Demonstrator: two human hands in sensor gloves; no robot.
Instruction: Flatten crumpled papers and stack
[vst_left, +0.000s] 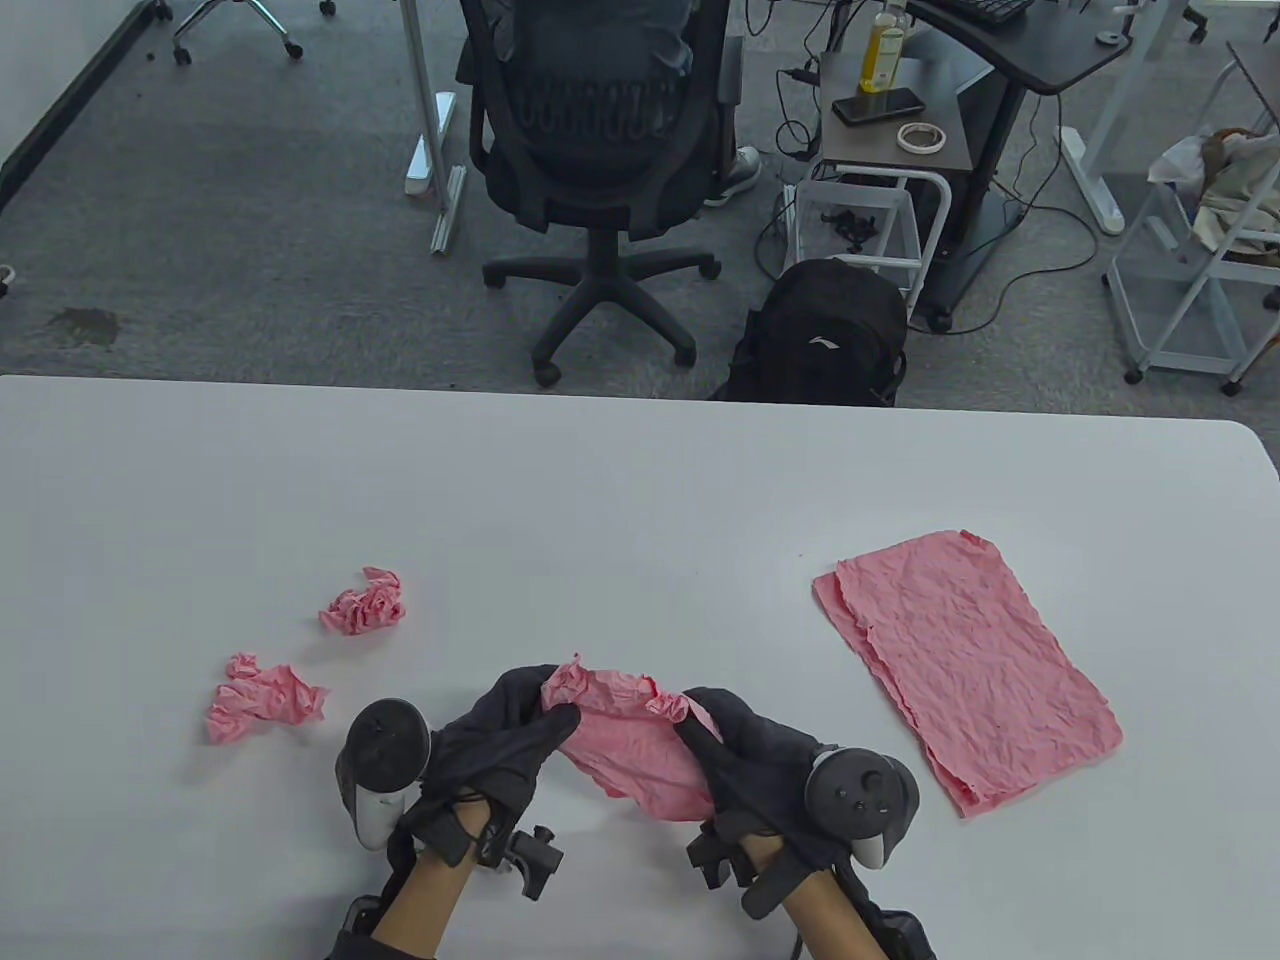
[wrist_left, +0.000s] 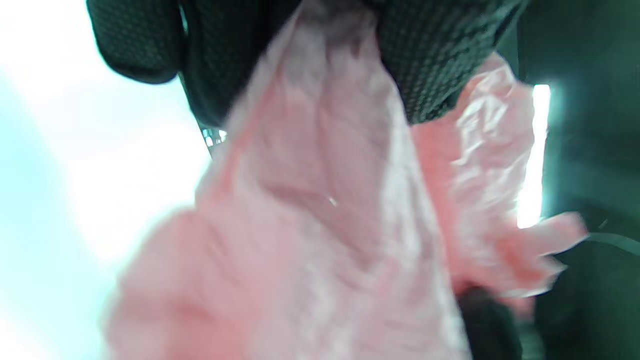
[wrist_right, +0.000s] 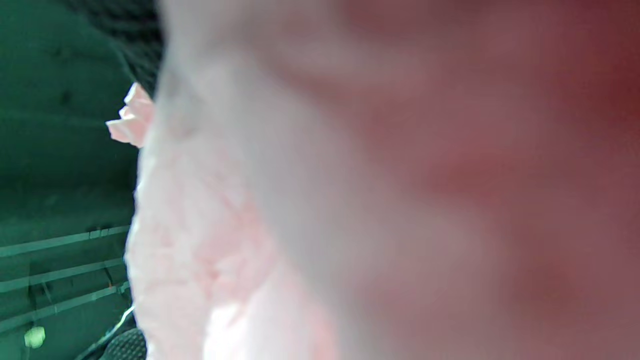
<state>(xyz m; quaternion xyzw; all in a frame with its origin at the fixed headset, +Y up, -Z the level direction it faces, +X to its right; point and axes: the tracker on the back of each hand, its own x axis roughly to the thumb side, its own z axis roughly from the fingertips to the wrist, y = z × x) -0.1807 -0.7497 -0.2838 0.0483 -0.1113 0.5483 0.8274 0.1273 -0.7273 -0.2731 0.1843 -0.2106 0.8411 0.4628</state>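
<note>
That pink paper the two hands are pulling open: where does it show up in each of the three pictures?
Table view: the pink paper is bottom centre, stretched between the left hand and right hand.
Left wrist view: it fills the middle, blurred, hanging from dark gloved fingers.
Right wrist view: it covers most of the frame, very blurred.
Shared landmark: the paper's frilly crumpled edge.

pink paper (wrist_right: 350, 200) blurred, fingertips hidden

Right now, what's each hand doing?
Left hand: grips the left edge of the half-opened pink paper.
Right hand: grips the same paper's right edge.
</note>
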